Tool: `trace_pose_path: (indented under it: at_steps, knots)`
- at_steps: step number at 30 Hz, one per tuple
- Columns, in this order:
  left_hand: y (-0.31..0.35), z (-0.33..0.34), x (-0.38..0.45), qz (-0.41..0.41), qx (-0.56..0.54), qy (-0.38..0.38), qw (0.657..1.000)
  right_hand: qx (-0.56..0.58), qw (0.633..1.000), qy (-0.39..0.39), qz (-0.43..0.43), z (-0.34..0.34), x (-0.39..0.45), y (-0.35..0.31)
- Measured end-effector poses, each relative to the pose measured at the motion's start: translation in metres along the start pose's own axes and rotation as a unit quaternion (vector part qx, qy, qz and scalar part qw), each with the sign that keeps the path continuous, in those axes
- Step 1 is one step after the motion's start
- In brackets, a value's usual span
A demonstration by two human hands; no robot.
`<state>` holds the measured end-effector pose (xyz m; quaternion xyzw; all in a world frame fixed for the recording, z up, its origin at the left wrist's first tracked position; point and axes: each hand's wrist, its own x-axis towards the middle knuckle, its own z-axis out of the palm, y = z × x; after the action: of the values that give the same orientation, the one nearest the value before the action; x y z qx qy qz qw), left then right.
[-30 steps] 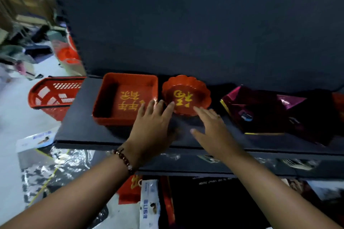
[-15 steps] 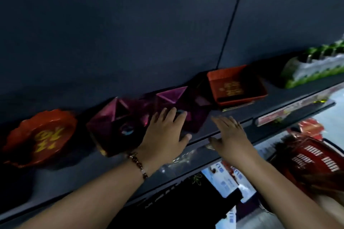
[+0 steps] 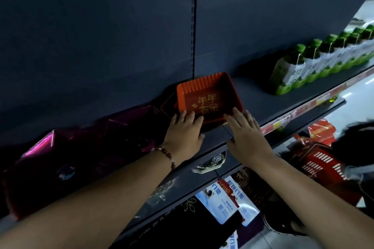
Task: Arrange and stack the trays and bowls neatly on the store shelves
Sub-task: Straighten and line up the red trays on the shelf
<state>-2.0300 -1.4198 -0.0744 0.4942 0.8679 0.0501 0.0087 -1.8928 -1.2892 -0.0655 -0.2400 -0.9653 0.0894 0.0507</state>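
A red rectangular tray with gold characters sits on the dark shelf, against the back panel. My left hand, with a bead bracelet on its wrist, lies flat with its fingertips touching the tray's near left rim. My right hand lies flat too, its fingertips at the tray's near right corner. Neither hand grips anything. Dark magenta foil trays lie on the shelf to the left of the red tray, partly under my left forearm.
A pack of green-capped bottles stands on the shelf to the right. A red shopping basket sits on the floor at lower right. Packaged goods hang on the lower shelf front.
The view and both hands have shifted right along the shelf, from the round red bowl and magenta trays to the rectangular red tray, which my fingertips now touch.
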Motion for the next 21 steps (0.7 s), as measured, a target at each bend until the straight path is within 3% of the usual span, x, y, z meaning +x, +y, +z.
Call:
trace_pose_path:
  at_steps: [3,7,13,21]
  knots:
    - [-0.003,0.01,0.014,-0.026,-0.005,-0.011,1.0,-0.031,0.999,-0.009,-0.03,-0.001,0.016,0.016]
    - [-0.004,0.021,0.019,-0.039,-0.037,0.032,0.998,-0.057,0.995,-0.009,-0.076,-0.002,0.036,0.034]
    - [-0.005,0.014,0.02,-0.02,-0.124,0.095,0.987,-0.045,0.994,0.022,-0.1,-0.003,0.055,0.048]
    - [-0.008,-0.018,-0.002,0.046,-0.106,0.22,0.968,0.016,0.99,0.116,-0.083,0.003,0.04,0.04]
